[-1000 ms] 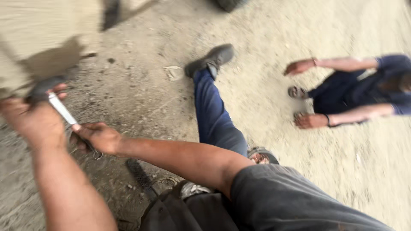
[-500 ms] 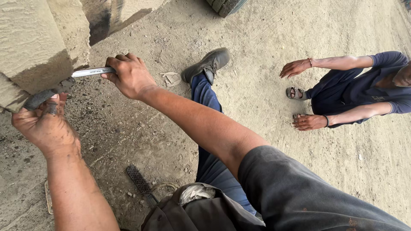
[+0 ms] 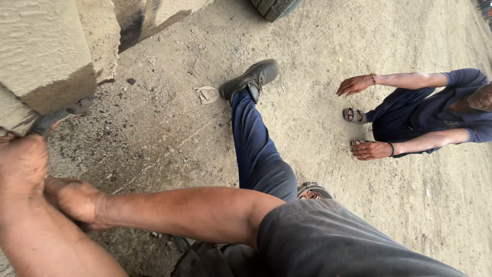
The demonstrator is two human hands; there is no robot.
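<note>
Underfoot, the pale, sandy dirt ground (image 3: pixel 328 66) fills most of the head view. At the upper left stands a large rough-cut beige stone block (image 3: pixel 43 51), its lower edge chipped and shadowed. The person's outstretched leg in blue trousers (image 3: pixel 259 149) runs up the middle and ends in a worn dark grey shoe (image 3: pixel 252 78). A grey sleeve (image 3: pixel 338 241) covers the near shoulder, and the bare right forearm reaches from it across the lower frame to the left. At the right edge another person in dark blue clothing (image 3: pixel 430 115) crouches with both hands spread low over the ground beside sandalled feet.

The left hand (image 3: pixel 23 164) sits at the left edge just under the block, closed around a dark grey metal tool (image 3: pixel 48 122) whose end pokes up against the stone's underside. The right hand (image 3: pixel 74 200) is pressed against the left forearm, fingers curled into a fist; whether it grips anything cannot be told. A small crumpled scrap of pale paper (image 3: pixel 207 94) lies near the shoe.
</note>
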